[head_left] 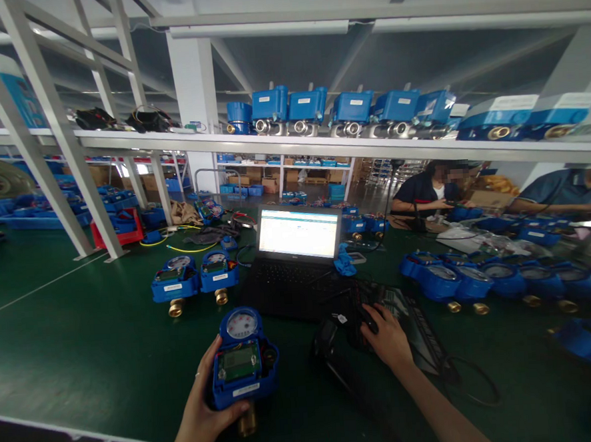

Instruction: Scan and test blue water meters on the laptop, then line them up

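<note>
My left hand (pixel 206 393) is wrapped round the left side of a blue water meter (pixel 246 389), near the front of the green bench. The meter has a round dial at its far end, an open housing with a small display board, and a brass fitting towards me. On a mouse pad (pixel 406 321) to the right, my right hand (pixel 389 337) lies over a black computer mouse (pixel 368 318), fingers curved on it. Between the hands lies a black handheld scanner (pixel 328 352). Behind it stands an open laptop (pixel 299 234) with its screen lit.
Two similar meters (pixel 174 282) stand left of the laptop. A row of blue meters (pixel 474 280) lines the right side. Boxed valve units (pixel 270 106) sit on the overhead shelf (pixel 290 141). Two people (pixel 424 193) work across the bench. A red bin (pixel 118 228) stands at left.
</note>
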Tool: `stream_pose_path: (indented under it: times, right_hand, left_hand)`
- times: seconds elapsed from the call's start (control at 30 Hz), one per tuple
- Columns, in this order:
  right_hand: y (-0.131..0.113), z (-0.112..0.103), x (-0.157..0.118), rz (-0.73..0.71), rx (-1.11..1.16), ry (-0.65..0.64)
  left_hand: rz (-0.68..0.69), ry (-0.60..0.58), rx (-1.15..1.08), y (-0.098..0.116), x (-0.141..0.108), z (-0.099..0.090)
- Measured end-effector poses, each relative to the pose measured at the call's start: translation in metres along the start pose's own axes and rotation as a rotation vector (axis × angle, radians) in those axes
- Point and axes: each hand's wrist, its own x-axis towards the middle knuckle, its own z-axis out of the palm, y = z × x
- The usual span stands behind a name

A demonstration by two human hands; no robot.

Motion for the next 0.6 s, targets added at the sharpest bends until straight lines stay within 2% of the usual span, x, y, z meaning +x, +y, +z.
stream_pose_path:
  times: [0.2,0.47,0.6]
  right_hand:
    - [0.001,0.002,0.0,0.003,0.006,0.013]
    - [0.001,-0.001,-0.002,-0.019,0.011,0.079]
    - [0.001,-0.001,-0.003,0.023,-0.03,0.047]
  left_hand:
    - [0.088,0.009,0.046,-0.008,0.003,-0.002]
    - [0.031,0.021,0.031,0.002,0.0,0.002]
    - [0.008,0.008,0.006,0.002,0.0,0.002]
